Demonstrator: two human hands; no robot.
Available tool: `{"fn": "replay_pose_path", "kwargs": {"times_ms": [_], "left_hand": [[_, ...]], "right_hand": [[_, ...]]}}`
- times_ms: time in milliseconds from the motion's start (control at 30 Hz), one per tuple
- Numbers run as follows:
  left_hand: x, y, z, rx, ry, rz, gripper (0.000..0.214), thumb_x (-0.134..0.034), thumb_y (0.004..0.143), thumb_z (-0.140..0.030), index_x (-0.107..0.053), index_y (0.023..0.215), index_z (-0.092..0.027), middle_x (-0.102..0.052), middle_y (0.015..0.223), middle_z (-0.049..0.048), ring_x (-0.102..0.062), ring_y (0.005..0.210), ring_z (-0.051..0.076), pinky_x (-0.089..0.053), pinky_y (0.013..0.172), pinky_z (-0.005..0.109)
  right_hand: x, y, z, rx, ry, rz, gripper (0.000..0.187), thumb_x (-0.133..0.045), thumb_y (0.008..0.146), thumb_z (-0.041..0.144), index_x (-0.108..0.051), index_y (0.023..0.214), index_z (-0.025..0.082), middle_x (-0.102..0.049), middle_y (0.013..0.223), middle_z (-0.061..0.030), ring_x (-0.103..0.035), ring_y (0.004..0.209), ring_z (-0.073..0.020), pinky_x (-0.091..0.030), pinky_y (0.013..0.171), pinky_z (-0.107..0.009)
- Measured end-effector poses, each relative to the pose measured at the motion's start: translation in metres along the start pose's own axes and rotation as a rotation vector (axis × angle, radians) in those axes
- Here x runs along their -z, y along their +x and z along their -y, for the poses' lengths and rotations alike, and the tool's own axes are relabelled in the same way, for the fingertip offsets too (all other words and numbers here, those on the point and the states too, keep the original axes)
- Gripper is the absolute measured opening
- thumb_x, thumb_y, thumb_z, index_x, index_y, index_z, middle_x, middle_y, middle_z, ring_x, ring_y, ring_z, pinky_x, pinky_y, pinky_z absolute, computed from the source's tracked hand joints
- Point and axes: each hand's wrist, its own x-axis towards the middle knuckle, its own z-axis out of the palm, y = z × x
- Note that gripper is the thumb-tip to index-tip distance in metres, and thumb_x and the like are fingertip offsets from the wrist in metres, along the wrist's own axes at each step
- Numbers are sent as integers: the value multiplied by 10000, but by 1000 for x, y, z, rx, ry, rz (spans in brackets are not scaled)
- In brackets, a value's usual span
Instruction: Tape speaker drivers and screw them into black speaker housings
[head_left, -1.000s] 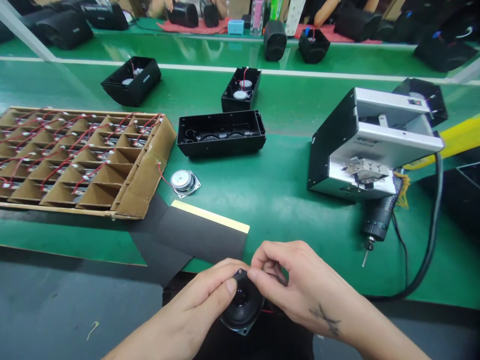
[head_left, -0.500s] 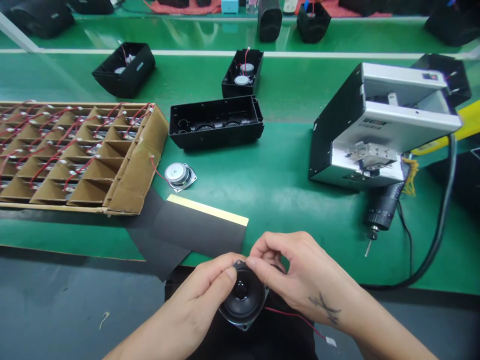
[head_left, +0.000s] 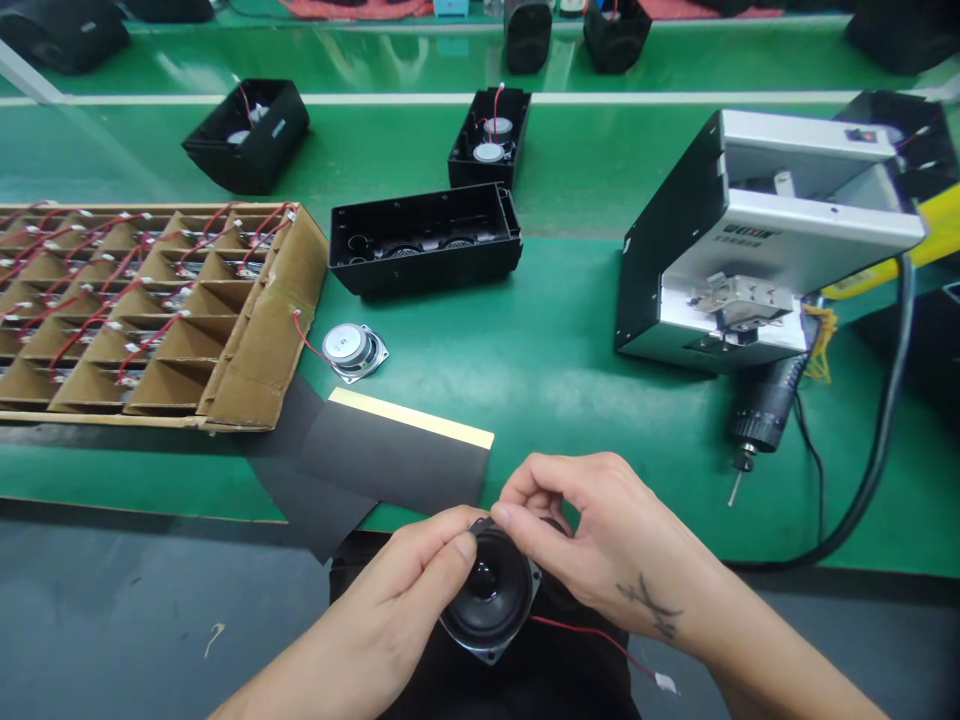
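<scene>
Just past the table's front edge, a round black speaker driver (head_left: 491,605) is held cone up, above dark cloth. My left hand (head_left: 409,590) grips its left side, thumb on the upper rim. At the top edge of the rim, my right hand (head_left: 581,520) pinches thumb and forefinger together. A dark piece shows beneath those right fingers; whether it is separate from the driver I cannot tell. From the driver's right side runs a red wire (head_left: 581,629) with a white plug (head_left: 664,683). Black sheets (head_left: 405,455), one with a yellow strip, lie ahead of my left hand.
A second driver (head_left: 354,352) lies magnet up beside a divided cardboard box (head_left: 255,350) of wired drivers. Behind stand an open black speaker housing (head_left: 427,265) and another housing (head_left: 455,170) with drivers inside. On the right are a silver-black machine (head_left: 795,225) and an electric screwdriver (head_left: 757,420).
The camera view has shifted slightly. Both hands stay at the speaker driver's upper rim, and the right hand's pinch looks almost the same.
</scene>
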Motion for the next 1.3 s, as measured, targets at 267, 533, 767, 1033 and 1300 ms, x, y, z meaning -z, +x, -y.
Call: {"fn": "replay_pose_path", "kwargs": {"times_ms": [267,533,767,1033,1300], "left_hand": [[-2,3,-4,5,-40,59,396,-453,1076,-548,-728,1268,-337,-725,965,-17,-623,900,172,-540,837,240],[2,2,-6,72,-35,117,364,-395,1103,-510,-675,1189,-292,-659,1058,-14,-586,1080,177,-449,936,242],[2,1,-10,98,-40,117,353,-360,1106,-546,-619,1207,-328,-657,1212,-35,-557,1189,166,-392,1015,227],[3,0,-6,80,27,107,387,-333,1102,-577,-621,1195,-337,-657,1144,-40,-566,1082,164,-429,924,227],[4,0,-10,63,-7,108,387,-346,1108,-550,-662,1151,-330,-685,1171,-48,-572,1123,166,-431,955,229]], "right_hand": [[-2,-3,-3,4,39,-1,185,-657,984,253,-684,802,229,-628,657,103,-534,574,-71,-409,589,-223],[7,-6,-5,-13,5,-2,210,-661,1002,293,-698,799,250,-655,663,99,-549,571,-81,-409,577,-229],[18,-13,-2,-9,-84,1,217,-617,1012,278,-677,804,268,-670,701,99,-568,611,-97,-412,605,-247],[11,-17,1,-35,-53,8,241,-573,1003,251,-601,764,241,-555,626,96,-460,550,-93,-373,548,-245],[7,-18,-4,-88,-27,12,241,-561,991,227,-586,752,236,-545,635,98,-458,561,-91,-367,552,-240]]}}
